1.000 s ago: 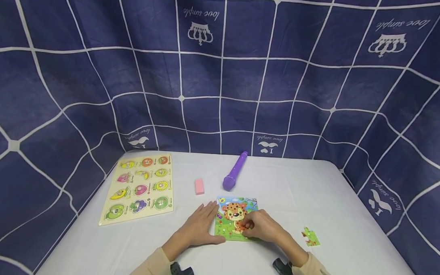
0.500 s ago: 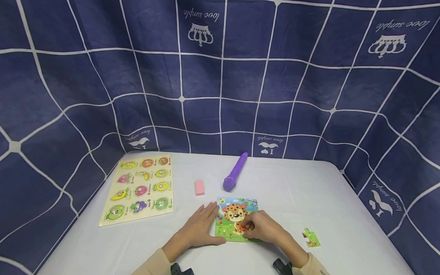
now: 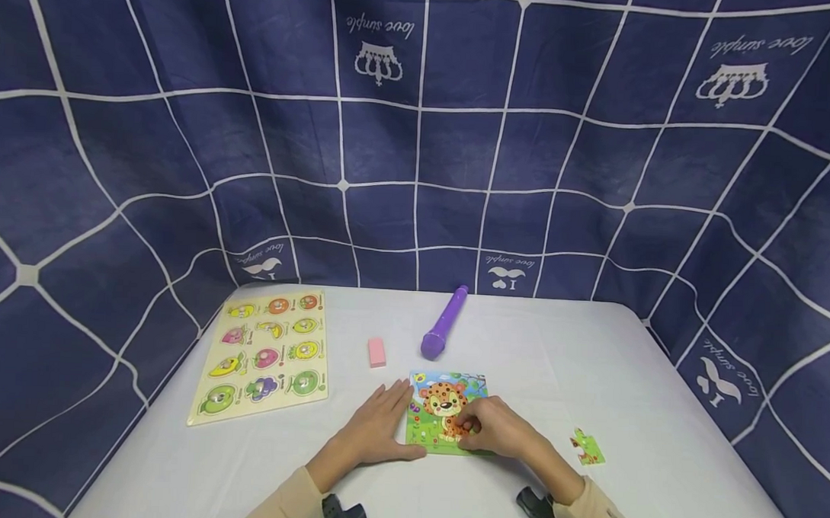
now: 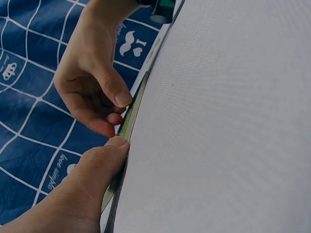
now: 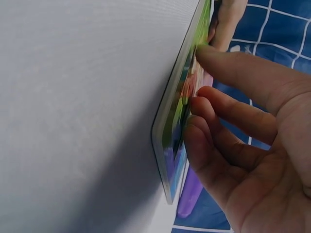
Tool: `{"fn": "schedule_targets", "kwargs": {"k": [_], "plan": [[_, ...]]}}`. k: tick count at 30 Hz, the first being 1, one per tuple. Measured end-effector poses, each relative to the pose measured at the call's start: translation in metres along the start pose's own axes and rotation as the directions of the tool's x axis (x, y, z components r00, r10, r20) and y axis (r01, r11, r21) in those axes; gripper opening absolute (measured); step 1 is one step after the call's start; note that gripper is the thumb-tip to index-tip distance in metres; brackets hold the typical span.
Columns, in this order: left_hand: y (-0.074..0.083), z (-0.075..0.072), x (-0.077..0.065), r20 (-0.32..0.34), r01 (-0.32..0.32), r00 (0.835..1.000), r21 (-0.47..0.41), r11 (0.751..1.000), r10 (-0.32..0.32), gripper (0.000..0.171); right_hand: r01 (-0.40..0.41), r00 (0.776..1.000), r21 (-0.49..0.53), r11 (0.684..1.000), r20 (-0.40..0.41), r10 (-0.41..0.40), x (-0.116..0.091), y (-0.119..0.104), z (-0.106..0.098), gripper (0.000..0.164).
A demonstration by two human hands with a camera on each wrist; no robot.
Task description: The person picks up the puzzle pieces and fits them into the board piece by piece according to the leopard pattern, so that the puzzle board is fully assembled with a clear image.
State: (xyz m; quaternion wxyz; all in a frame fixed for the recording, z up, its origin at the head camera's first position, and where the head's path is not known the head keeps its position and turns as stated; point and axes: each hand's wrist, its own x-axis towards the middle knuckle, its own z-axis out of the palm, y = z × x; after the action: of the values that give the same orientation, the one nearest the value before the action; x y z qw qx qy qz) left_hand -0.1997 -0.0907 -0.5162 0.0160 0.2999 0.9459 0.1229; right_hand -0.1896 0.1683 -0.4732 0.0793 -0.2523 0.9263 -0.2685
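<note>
A leopard jigsaw puzzle point(image 3: 443, 401) lies flat on the white table between both hands. My left hand point(image 3: 375, 429), fingers straight and thumb spread, rests along its left edge and lower left corner. My right hand point(image 3: 497, 427) is over the lower right part, thumb and fingers bent together. In the right wrist view, its fingertips point(image 5: 197, 133) and thumb meet the picture surface around a puzzle piece point(image 5: 188, 88), partly hidden by the fingers. One loose green-and-orange puzzle piece point(image 3: 588, 447) lies on the table right of the right hand.
A wooden fruit peg puzzle board point(image 3: 260, 356) lies at the left. A pink block point(image 3: 376, 352) and a purple toy microphone point(image 3: 444, 322) lie behind the jigsaw. A blue checked curtain point(image 3: 419, 145) encloses the table's back and sides.
</note>
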Motion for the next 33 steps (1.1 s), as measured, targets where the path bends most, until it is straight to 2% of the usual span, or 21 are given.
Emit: {"fn": "schedule_targets", "kwargs": {"k": [15,21,30,33], "plan": [[0.001,-0.002,0.000,0.011,0.008,1.000,-0.020,1.000,-0.008,0.113,0.025,1.000,0.012,1.000,0.000,-0.025,-0.004,0.002,-0.007,0.032],[0.001,0.000,0.000,0.004,0.006,1.000,-0.014,1.000,-0.006,0.113,0.069,0.997,0.007,0.998,0.046,-0.069,-0.013,0.008,-0.013,0.046],[0.001,0.001,0.001,0.007,0.009,1.000,-0.007,1.000,-0.009,0.115,0.026,0.996,0.043,0.999,0.081,-0.030,-0.038,0.024,-0.031,0.060],[0.001,0.001,0.001,0.005,0.009,1.000,-0.005,1.000,-0.009,0.115,-0.018,0.997,0.043,0.999,0.080,0.014,-0.047,0.032,-0.039,0.062]]}}
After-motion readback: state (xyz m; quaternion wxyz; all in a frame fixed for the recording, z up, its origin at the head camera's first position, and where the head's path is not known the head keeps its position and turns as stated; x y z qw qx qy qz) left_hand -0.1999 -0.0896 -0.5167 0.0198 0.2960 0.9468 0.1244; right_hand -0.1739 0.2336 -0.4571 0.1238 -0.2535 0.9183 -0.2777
